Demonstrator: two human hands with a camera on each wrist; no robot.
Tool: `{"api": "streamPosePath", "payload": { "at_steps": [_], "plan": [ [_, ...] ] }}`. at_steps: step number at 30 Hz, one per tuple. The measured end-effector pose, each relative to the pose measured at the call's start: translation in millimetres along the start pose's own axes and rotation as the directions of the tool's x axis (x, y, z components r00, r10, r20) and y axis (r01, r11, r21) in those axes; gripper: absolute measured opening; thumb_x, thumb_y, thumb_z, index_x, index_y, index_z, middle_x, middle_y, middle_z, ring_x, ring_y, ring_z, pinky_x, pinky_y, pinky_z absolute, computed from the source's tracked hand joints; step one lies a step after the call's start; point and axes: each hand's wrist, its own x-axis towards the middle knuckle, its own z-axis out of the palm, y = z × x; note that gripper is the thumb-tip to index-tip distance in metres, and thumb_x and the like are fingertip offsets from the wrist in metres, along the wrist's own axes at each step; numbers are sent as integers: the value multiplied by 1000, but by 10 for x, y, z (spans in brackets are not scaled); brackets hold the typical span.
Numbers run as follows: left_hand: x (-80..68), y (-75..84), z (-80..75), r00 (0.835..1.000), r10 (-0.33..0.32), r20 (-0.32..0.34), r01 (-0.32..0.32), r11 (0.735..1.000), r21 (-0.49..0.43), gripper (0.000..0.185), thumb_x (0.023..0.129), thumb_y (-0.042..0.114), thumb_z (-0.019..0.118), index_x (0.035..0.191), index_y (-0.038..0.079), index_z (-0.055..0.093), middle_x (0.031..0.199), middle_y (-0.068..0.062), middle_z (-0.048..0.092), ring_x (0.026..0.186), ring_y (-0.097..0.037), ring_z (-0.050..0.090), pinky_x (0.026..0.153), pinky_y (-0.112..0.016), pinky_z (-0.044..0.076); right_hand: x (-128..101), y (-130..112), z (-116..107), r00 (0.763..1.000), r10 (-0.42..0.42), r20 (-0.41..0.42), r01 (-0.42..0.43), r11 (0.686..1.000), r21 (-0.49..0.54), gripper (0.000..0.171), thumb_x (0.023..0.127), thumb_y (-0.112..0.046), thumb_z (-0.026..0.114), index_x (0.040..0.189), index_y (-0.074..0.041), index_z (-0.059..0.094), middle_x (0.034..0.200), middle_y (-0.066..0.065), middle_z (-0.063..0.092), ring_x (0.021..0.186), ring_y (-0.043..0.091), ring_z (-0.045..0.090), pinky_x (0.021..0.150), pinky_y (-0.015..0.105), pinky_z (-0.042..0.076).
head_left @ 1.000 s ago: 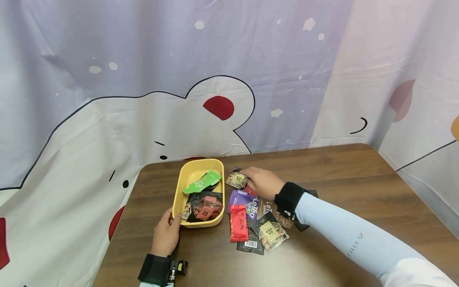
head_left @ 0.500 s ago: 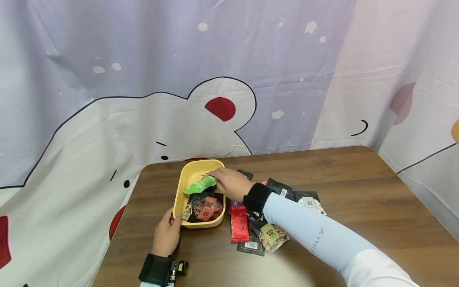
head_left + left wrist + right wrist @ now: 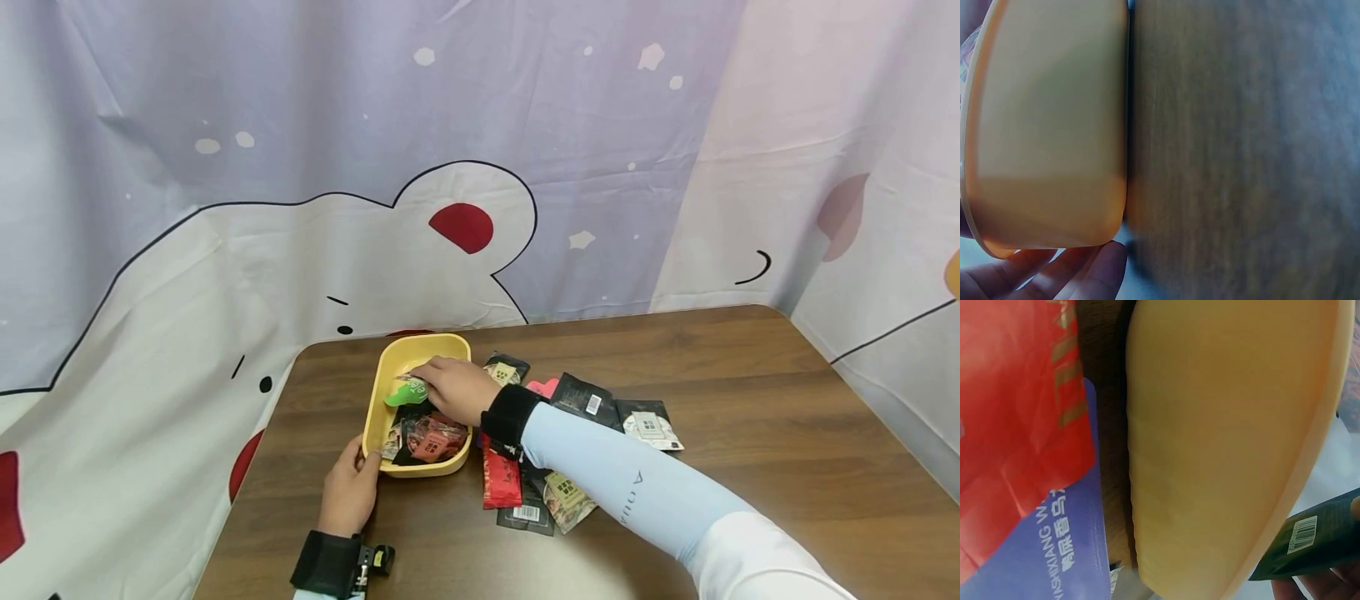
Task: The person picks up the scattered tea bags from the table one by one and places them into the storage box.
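A yellow plastic bin (image 3: 420, 472) stands on the wooden table with several packets inside. My left hand (image 3: 349, 487) grips its near left corner; in the left wrist view the fingers (image 3: 1100, 275) press on the outer wall. My right hand (image 3: 453, 390) is over the bin's opening. In the right wrist view its fingers and thumb pinch a dark packet (image 3: 1335, 540) with a white barcode label. A bright green packet (image 3: 406, 392) lies inside, partly hidden by the right hand. Nearer to me in the bin is a dark packet with a red label (image 3: 431, 444).
Right of the bin, several packets overlap: a red one (image 3: 500, 483), a purple one (image 3: 1079, 544), a dark one with a yellow label (image 3: 567, 496) and black ones (image 3: 581, 397). The right forearm covers part of the pile. A patterned curtain (image 3: 300, 125) hangs behind the table.
My right hand has moved left from the packets on the table to the bin, and then a little farther in over the green packet. The left hand has stayed at the bin's corner.
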Motion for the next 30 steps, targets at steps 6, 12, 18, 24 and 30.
{"api": "streamPosePath", "payload": {
  "at_steps": [6, 12, 18, 24, 30],
  "plan": [
    [6, -9, 8, 1000, 15, -1, -15, 1000, 0, 51, 104, 22, 45, 151, 3, 44, 134, -24, 64, 116, -31, 64, 95, -46, 54, -25, 13, 12, 1000, -2, -14, 2, 1000, 0, 39, 104, -20, 52, 143, -16, 56, 132, 4, 66, 119, 19, 64, 102, 36, 52],
    [6, 2, 4, 1000, -1, 10, 1, 1000, 8, 52, 105, 24, 44, 152, 3, 42, 137, -25, 61, 117, -31, 63, 97, -49, 53, -58, 63, 26, 997, 39, 65, -42, 998, 44, 69, 103, -51, 49, 162, -22, 26, 165, 7, 34, 152, 24, 32, 123, 52, 26],
    [5, 9, 5, 1000, -10, 21, 10, 1000, 12, 53, 105, 24, 44, 153, 2, 40, 140, -26, 58, 121, -33, 61, 100, -51, 52, -80, 97, 35, 993, 47, 106, -54, 997, 58, 78, 101, -63, 41, 164, -26, 15, 171, 6, 15, 159, 23, 12, 127, 56, 12],
    [11, 1, 6, 1000, -4, 22, 4, 1000, 16, 53, 105, 25, 44, 153, 2, 40, 140, -26, 59, 120, -33, 61, 100, -52, 52, -126, 125, 41, 993, 44, 114, -49, 998, 43, 75, 102, -61, 40, 163, -23, 19, 171, 7, 16, 158, 24, 13, 127, 56, 10],
    [12, -8, 3, 1000, -6, 18, 6, 1000, 11, 53, 105, 24, 44, 153, 2, 40, 141, -26, 58, 122, -33, 61, 101, -52, 51, -217, 191, 10, 993, 53, 101, -60, 996, 65, 70, 104, -54, 43, 162, -20, 25, 169, 9, 22, 157, 26, 19, 127, 57, 9]
  ]
}}
